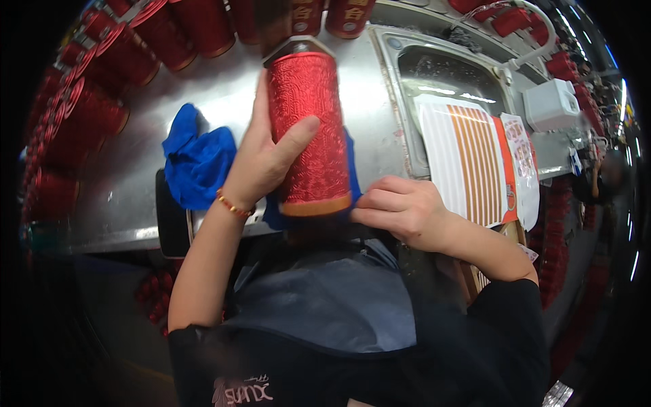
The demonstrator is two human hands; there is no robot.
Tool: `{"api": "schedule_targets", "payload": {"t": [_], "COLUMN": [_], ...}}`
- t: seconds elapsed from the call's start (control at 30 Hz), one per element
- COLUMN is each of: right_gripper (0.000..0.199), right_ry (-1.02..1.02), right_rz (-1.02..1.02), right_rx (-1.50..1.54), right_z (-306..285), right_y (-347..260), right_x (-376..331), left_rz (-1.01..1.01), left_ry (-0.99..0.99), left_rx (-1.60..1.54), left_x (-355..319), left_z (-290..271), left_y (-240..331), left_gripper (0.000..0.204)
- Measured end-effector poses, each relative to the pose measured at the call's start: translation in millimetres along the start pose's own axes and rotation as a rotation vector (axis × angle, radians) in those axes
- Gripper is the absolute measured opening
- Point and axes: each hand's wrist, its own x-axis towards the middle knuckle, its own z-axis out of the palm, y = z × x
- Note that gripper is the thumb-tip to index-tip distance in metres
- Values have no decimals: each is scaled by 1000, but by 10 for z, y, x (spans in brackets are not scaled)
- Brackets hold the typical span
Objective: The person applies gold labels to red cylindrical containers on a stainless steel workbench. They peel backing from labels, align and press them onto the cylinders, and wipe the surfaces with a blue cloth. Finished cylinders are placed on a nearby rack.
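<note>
My left hand [274, 152] is wrapped around a shiny red embossed canister [308, 122], its thumb lying across the front. The canister is tilted over the metal counter, and a gold-brown strip [317, 205] circles its near end. Close to the right end of that strip, my right hand [400, 207] has its fingertips pinched together. Whatever sits between them, if anything, is too small to make out. A blue cloth [354, 169] shows partly from behind the canister. Right of the hands lies a white sheet [441, 159] bearing several gold-brown strips [478, 159].
Red canisters [183, 37] line the counter's back and left side. A crumpled blue cloth [196, 159] lies left of my hand, beside a dark flat object [173, 217]. Back right are a sink [447, 71], a curved white faucet [548, 41] and a white jug [550, 105].
</note>
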Motion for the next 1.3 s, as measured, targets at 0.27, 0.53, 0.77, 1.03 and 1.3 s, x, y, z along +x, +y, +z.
{"api": "schedule_targets", "payload": {"t": [0.27, 0.53, 0.77, 1.03, 1.3], "right_gripper": [26, 27, 28, 29, 26], "right_ry": [229, 91, 272, 233, 312], "right_rz": [-78, 51, -34, 88, -6], "right_rx": [58, 71, 110, 132, 155], "right_z": [-184, 12, -126, 115, -46], "right_y": [-222, -49, -189, -29, -103], "right_x": [308, 46, 294, -88, 96], "left_rz": [167, 34, 253, -73, 308], "left_ry": [207, -29, 218, -22, 140], "left_rx": [721, -25, 1016, 110, 906], "left_x": [-20, -45, -7, -121, 38], "left_z": [149, -156, 247, -370, 199], "left_y": [52, -189, 69, -364, 51], "left_gripper": [97, 81, 112, 67, 88]}}
